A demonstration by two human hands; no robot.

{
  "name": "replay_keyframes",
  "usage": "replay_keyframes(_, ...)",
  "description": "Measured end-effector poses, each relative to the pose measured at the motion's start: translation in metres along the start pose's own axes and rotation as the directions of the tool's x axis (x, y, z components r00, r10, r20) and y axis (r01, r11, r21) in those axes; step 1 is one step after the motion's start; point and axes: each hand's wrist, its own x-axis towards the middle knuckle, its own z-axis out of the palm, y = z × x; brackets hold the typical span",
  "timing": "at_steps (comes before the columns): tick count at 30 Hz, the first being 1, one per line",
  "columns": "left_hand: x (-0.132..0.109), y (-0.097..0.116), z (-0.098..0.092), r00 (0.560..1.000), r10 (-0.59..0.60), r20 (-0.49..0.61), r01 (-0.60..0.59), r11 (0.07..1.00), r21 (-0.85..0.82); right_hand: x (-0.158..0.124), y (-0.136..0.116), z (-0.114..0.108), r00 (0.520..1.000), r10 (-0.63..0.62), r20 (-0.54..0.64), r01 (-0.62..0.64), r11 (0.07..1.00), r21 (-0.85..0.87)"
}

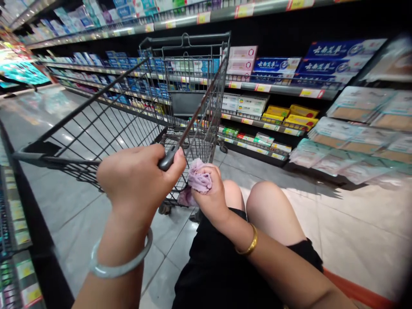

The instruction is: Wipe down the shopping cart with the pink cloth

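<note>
A dark wire shopping cart (185,104) stands just ahead of me. My left hand (133,180), with a pale bangle at the wrist, is wrapped round the near end of the cart's rim, where a black plastic end piece (169,157) shows between thumb and fingers. Lower and to the right, my right hand (214,199) is closed on a crumpled light-purple cloth (200,178). Part of the cloth hangs below the fist beside the cart's wire side. Whether the cloth touches the wire I cannot tell. A gold bracelet circles the right wrist.
Behind the cart run long shelves (280,91) with boxed goods and price tags. Bagged packs (357,103) hang at the right. Another shelf edge (17,206) lies close on the left. My bent knees (273,204) are near the cart, above the tiled floor (363,210).
</note>
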Motion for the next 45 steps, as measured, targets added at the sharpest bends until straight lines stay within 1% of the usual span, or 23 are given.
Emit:
replay_keyframes(1, 0.001, 0.001, 0.001, 1.000, -0.001, -0.015, 0.001, 1.000, -0.003, 0.002, 0.004, -0.001, 1.000, 0.017, -0.007, -0.017, 1.000, -0.007)
replay_keyframes(3, 0.003, 0.003, 0.003, 1.000, 0.006, -0.009, -0.006, 1.000, -0.002, 0.004, 0.023, -0.003, 0.991, 0.126, -0.034, -0.126, 0.992, -0.023)
replay_keyframes(5, 0.004, 0.004, 0.004, 1.000, 0.014, 0.005, -0.014, 1.000, 0.007, 0.004, 0.042, -0.003, 0.961, 0.269, -0.057, -0.271, 0.962, -0.027)
replay_keyframes(7, 0.006, 0.005, 0.005, 1.000, 0.015, 0.002, -0.015, 1.000, 0.012, 0.007, 0.048, -0.001, 0.935, 0.352, -0.051, -0.353, 0.936, -0.004)
replay_keyframes(9, 0.010, 0.006, 0.008, 1.000, 0.005, -0.017, -0.004, 1.000, 0.015, 0.014, 0.038, 0.002, 0.943, 0.331, -0.032, -0.329, 0.943, 0.047)
replay_keyframes(12, 0.016, 0.012, 0.014, 1.000, -0.019, -0.018, 0.020, 0.999, 0.036, 0.028, 0.017, 0.004, 0.988, 0.157, -0.008, -0.156, 0.984, 0.087)
replay_keyframes(14, 0.020, 0.016, 0.017, 1.000, -0.029, -0.010, 0.029, 0.998, 0.052, 0.034, 0.021, 0.003, 0.994, 0.105, -0.008, -0.104, 0.993, 0.048)
replay_keyframes(16, 0.025, 0.021, 0.019, 0.999, -0.033, -0.003, 0.033, 0.998, 0.057, 0.035, 0.041, 0.000, 0.983, 0.183, -0.008, -0.183, 0.983, -0.011)
replay_keyframes(19, 0.031, 0.028, 0.021, 1.000, -0.021, 0.009, 0.021, 0.999, 0.043, 0.039, 0.073, -0.003, 0.936, 0.352, 0.002, -0.352, 0.935, -0.041)
replay_keyframes(21, 0.036, 0.032, 0.022, 1.000, -0.012, 0.018, 0.011, 0.999, 0.043, 0.051, 0.076, -0.002, 0.935, 0.355, 0.001, -0.355, 0.935, -0.024)
replay_keyframes(23, 0.041, 0.037, 0.024, 1.000, -0.003, 0.024, 0.002, 0.998, 0.058, 0.071, 0.065, -0.001, 0.964, 0.266, -0.005, -0.266, 0.964, -0.010)
replay_keyframes(25, 0.046, 0.041, 0.026, 0.999, 0.016, 0.028, -0.018, 0.997, 0.075, 0.093, 0.054, 0.000, 0.991, 0.133, -0.020, -0.133, 0.991, -0.015)
replay_keyframes(27, 0.050, 0.045, 0.027, 0.999, 0.033, 0.031, -0.035, 0.996, 0.081, 0.109, 0.053, -0.003, 0.998, 0.055, 0.001, -0.055, 0.996, -0.076)
replay_keyframes(28, 0.052, 0.047, 0.028, 0.999, 0.038, 0.037, -0.041, 0.996, 0.081, 0.114, 0.059, -0.005, 0.997, 0.067, 0.035, -0.063, 0.991, -0.115)
replay_keyframes(30, 0.057, 0.051, 0.030, 0.998, 0.046, 0.053, -0.050, 0.996, 0.074, 0.118, 0.074, -0.010, 0.980, 0.163, 0.112, -0.141, 0.973, -0.181)
replay_keyframes(32, 0.062, 0.056, 0.032, 0.996, 0.055, 0.065, -0.059, 0.996, 0.062, 0.120, 0.086, -0.015, 0.955, 0.255, 0.154, -0.220, 0.953, -0.209)
replay_keyframes(33, 0.065, 0.058, 0.033, 0.996, 0.060, 0.069, -0.063, 0.996, 0.055, 0.122, 0.088, -0.017, 0.949, 0.269, 0.163, -0.235, 0.951, -0.202)
replay_keyframes(36, 0.072, 0.067, 0.037, 0.994, 0.074, 0.076, -0.078, 0.996, 0.047, 0.131, 0.076, -0.023, 0.968, 0.190, 0.162, -0.169, 0.977, -0.130)
replay_keyframes(38, 0.077, 0.073, 0.040, 0.993, 0.081, 0.081, -0.086, 0.995, 0.058, 0.135, 0.067, -0.026, 0.988, 0.107, 0.115, -0.096, 0.990, -0.100)
replay_keyframes(39, 0.078, 0.077, 0.041, 0.993, 0.082, 0.082, -0.088, 0.994, 0.066, 0.135, 0.066, -0.028, 0.992, 0.094, 0.090, -0.084, 0.991, -0.108)
replay_keyframes(41, 0.082, 0.084, 0.044, 0.993, 0.085, 0.080, -0.091, 0.993, 0.074, 0.133, 0.073, -0.033, 0.981, 0.175, 0.078, -0.163, 0.976, -0.142)
replay_keyframes(43, 0.084, 0.091, 0.046, 0.992, 0.105, 0.077, -0.109, 0.992, 0.061, 0.128, 0.083, -0.037, 0.947, 0.308, 0.094, -0.291, 0.943, -0.161)
replay_keyframes(45, 0.088, 0.095, 0.046, 0.986, 0.150, 0.078, -0.154, 0.987, 0.042, 0.127, 0.088, -0.040, 0.928, 0.361, 0.095, -0.346, 0.927, -0.145)
